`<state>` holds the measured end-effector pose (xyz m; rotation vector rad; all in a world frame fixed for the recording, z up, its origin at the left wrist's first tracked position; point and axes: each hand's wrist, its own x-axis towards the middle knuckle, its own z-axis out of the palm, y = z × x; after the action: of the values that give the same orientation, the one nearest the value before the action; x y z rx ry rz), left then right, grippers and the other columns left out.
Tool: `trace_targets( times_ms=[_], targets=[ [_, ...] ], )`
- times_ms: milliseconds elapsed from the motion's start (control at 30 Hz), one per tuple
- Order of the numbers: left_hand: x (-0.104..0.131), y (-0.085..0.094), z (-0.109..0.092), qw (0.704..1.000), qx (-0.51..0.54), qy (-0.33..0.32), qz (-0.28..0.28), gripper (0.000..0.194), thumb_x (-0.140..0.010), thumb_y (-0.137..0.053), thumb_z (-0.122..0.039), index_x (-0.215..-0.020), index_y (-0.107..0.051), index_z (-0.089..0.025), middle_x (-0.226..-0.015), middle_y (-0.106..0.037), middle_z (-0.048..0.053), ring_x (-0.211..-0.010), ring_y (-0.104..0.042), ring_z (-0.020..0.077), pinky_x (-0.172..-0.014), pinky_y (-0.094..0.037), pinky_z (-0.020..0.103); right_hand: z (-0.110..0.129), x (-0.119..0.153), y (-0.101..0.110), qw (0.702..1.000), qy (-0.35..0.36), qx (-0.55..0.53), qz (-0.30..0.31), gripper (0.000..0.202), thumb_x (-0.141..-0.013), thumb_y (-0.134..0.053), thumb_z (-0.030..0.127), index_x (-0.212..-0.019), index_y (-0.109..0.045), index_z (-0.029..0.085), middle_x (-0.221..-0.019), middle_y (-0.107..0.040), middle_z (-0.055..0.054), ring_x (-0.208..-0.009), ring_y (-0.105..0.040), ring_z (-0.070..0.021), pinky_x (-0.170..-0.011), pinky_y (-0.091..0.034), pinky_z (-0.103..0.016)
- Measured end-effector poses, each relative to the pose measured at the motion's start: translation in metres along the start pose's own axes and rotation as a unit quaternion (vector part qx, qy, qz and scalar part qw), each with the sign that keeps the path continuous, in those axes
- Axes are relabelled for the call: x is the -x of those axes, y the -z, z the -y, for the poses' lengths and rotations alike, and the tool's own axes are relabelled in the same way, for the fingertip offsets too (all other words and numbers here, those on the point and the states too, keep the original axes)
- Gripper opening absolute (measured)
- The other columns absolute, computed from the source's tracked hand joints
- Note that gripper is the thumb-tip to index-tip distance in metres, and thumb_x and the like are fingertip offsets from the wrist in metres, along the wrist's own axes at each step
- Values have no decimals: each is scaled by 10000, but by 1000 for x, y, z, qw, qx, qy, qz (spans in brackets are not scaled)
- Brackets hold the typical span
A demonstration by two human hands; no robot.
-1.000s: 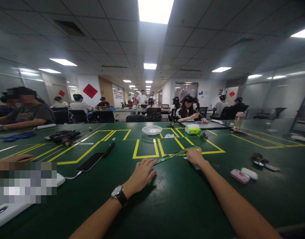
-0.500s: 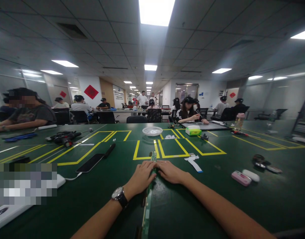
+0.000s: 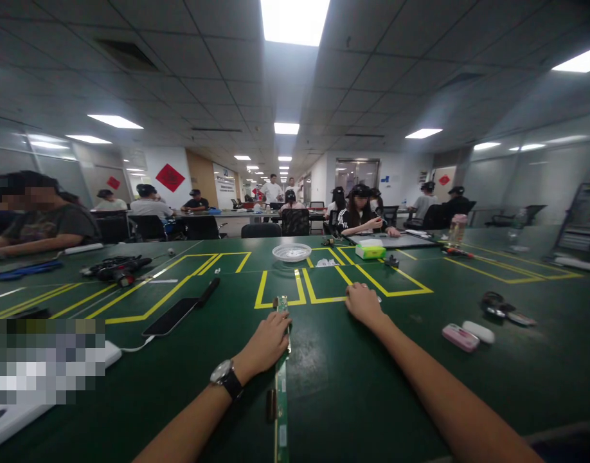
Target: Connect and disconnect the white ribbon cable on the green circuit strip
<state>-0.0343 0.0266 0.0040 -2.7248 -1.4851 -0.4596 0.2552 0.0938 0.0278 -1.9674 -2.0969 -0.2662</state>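
A long, narrow green circuit strip (image 3: 282, 411) lies on the green table, running from its middle toward the near edge. My left hand (image 3: 267, 339), with a watch on the wrist, is closed over the strip's far part. To the right, my right hand (image 3: 364, 303) rests apart from the strip, where the white and blue ribbon piece lay; its fingers are bent, and the piece is mostly hidden beneath them. What those fingers grip is too small to make out.
A white basket (image 3: 292, 253) and a green tissue pack (image 3: 371, 250) stand beyond my hands. At left lie a phone (image 3: 172, 316) and a white device (image 3: 20, 411); at right, a pink case (image 3: 461, 337). A person (image 3: 360, 212) sits across the table.
My right hand has left the strip and moved right and away, over the white and blue ribbon piece. My left hand has stayed on the strip, which now sits slightly further left in view.
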Motion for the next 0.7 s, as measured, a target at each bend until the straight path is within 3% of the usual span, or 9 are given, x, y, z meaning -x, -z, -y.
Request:
trace_targets(
  times_ms=[100,200,300,400,467,567,700],
  targets=[
    [0,-1,1,999,-24,20,-10,402,-897,-402,-296,-1264,-507,-168,-1400,-423,101,-1311,-320,241,-1041,-307,401,-22,-3,-1,999,-34,3,23,254,-852,-464,179,-1013,-629,71,-1067,-581,-218,-1023,-521,-317,-790,-424,-419],
    [2,-1,2,999,-19,36,7,444,-921,-365,-361,-1314,-461,-176,-1422,-404,101,-1316,-320,241,-1035,-307,416,-19,-3,-3,999,15,-18,41,254,-860,-440,150,-984,-654,92,-1046,-602,-177,-987,-542,-254,-814,-421,-345],
    [3,1,2,999,-7,43,22,465,-932,-336,-390,-1335,-439,-183,-1437,-388,99,-1324,-315,237,-1036,-302,418,3,0,-5,989,127,-60,42,241,-841,-476,135,-970,-679,145,-1008,-623,-114,-972,-547,-196,-873,-395,-280],
    [3,1,2,999,-1,39,21,471,-932,-334,-389,-1345,-425,-181,-1436,-391,106,-1318,-327,237,-1029,-306,422,29,7,-8,957,260,-125,30,232,-814,-524,145,-977,-687,171,-951,-629,-91,-930,-557,-195,-864,-408,-296],
    [3,0,2,999,1,35,17,477,-932,-340,-391,-1355,-411,-183,-1431,-399,106,-1312,-338,236,-1026,-310,422,41,11,-8,941,302,-153,24,230,-809,-546,164,-990,-686,189,-936,-631,-82,-897,-564,-195,-845,-418,-309],
    [3,0,2,999,0,34,13,481,-934,-345,-399,-1358,-407,-180,-1428,-402,103,-1307,-341,239,-1025,-312,423,44,12,-5,949,283,-141,-6,215,-824,-552,198,-999,-677,189,-942,-631,-89,-890,-565,-202,-840,-417,-317],
    [4,2,1,999,-2,30,13,467,-940,-341,-392,-1348,-419,-179,-1427,-399,105,-1297,-347,243,-1017,-317,424,27,7,-1,990,126,-50,-50,208,-867,-508,254,-970,-657,153,-960,-624,-134,-938,-553,-240,-824,-413,-334]
  ],
)
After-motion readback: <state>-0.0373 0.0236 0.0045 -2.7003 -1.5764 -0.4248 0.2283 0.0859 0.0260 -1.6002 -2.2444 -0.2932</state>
